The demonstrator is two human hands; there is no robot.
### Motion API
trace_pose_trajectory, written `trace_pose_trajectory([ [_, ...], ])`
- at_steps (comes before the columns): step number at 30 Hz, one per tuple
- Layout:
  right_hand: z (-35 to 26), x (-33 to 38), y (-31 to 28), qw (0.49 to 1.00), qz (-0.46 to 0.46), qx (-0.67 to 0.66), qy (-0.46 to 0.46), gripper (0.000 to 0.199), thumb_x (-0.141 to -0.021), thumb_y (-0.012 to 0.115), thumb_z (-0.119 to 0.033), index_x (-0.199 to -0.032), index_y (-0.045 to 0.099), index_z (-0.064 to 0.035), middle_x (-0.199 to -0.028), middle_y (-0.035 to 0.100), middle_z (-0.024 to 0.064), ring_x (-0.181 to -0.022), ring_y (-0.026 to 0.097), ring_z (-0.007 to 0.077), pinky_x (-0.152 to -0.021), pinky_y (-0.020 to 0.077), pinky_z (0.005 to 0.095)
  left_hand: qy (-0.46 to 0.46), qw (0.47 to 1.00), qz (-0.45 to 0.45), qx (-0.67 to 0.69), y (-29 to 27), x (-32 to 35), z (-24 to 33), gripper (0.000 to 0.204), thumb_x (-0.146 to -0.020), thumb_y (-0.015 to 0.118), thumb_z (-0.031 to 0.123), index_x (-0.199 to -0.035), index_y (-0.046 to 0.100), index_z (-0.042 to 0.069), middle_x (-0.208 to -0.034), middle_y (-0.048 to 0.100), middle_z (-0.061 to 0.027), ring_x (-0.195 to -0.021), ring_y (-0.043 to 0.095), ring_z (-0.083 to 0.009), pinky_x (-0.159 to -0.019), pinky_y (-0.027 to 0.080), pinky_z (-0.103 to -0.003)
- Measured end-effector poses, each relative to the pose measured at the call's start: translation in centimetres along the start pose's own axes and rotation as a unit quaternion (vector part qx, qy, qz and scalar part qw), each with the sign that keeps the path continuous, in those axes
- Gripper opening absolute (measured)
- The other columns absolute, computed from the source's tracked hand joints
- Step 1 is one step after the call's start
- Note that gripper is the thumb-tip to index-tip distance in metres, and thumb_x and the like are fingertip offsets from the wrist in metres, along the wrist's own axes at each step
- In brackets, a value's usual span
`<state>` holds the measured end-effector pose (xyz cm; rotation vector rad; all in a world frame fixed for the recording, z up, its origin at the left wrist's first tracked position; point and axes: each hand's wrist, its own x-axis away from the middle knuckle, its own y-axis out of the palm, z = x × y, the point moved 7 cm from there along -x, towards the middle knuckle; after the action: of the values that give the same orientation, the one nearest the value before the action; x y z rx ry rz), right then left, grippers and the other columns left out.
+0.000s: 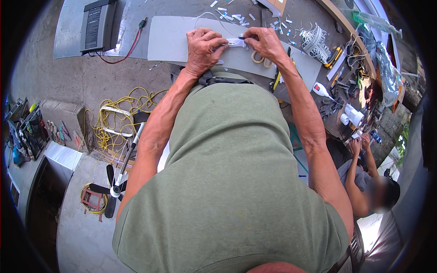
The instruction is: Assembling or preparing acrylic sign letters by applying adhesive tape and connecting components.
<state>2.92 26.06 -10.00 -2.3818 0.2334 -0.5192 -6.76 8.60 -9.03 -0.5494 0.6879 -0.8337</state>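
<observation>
Over a grey sheet (168, 41) on the table, my left hand (205, 51) pinches one end of a small white strip (235, 42). My right hand (265, 43) is closed at the strip's other end. Its fingertips grip a small dark piece (241, 38), whose kind I cannot make out. A thin white wire (214, 13) arcs above my left hand and runs down toward the right fingertips. Just below my right hand lie tape rolls (257, 58).
Small white-and-blue pieces (236, 18) are scattered beyond my hands. At right are a coiled white strand (315, 44), a yellow cutter (334, 57) and a co-worker's hands (359, 143). A grey power box (98, 26) stands at left. Yellow cord (109, 120) tangles on the floor.
</observation>
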Motion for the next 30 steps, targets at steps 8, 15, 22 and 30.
trace_pose_trajectory([
  [8, 0.1, -0.8, 0.1, 0.999, -0.027, 0.007, -0.029, 0.019, -0.09, 0.073, -0.011, -0.105, 0.075, -0.0006, -0.077, 0.072, 0.0111, -0.065, 0.065, 0.0155, -0.064, 0.0532, 0.0343, 0.002, 1.0, 0.0, -0.001, 0.0, -0.1, 0.1, 0.014, -0.077, 0.086, 0.022, -0.09, 0.081, 0.017, -0.094, 0.074, 0.0059, -0.1, 0.063, -0.0166, -0.096, 0.036, -0.038],
  [15, -0.3, 0.5, -0.2, 0.998, 0.004, -0.031, 0.05, 0.018, -0.087, 0.073, -0.011, -0.098, 0.072, 0.002, -0.076, 0.072, 0.0094, -0.062, 0.066, 0.016, -0.06, 0.0534, 0.0316, -0.002, 1.0, 0.006, 0.011, 0.0, 0.1, 0.0, 0.014, -0.077, 0.085, 0.022, -0.089, 0.081, 0.017, -0.093, 0.073, 0.0058, -0.1, 0.062, -0.0166, -0.096, 0.036, -0.039],
  [22, 1.9, 4.0, 2.3, 0.879, 0.101, -0.362, 0.294, 0.015, -0.081, 0.074, -0.006, -0.089, 0.068, 0.0058, -0.071, 0.072, 0.0113, -0.049, 0.063, 0.0127, -0.042, 0.0478, 0.0255, -0.001, 1.0, 0.014, 0.019, 0.0, 0.0, 0.0, 0.013, -0.076, 0.084, 0.021, -0.088, 0.08, 0.018, -0.093, 0.073, 0.006, -0.101, 0.061, -0.0162, -0.097, 0.035, -0.04],
  [30, -4.5, 5.0, -1.2, 0.965, 0.245, 0.061, -0.077, 0.022, -0.082, 0.078, -0.015, -0.103, 0.075, -0.0125, -0.096, 0.072, 0.0045, -0.092, 0.066, 0.0253, -0.082, 0.0536, 0.0399, -0.007, 1.0, 0.007, 0.013, 0.0, 0.1, -0.1, 0.014, -0.077, 0.085, 0.021, -0.089, 0.08, 0.018, -0.094, 0.073, 0.0058, -0.101, 0.061, -0.0165, -0.097, 0.035, -0.04],
])
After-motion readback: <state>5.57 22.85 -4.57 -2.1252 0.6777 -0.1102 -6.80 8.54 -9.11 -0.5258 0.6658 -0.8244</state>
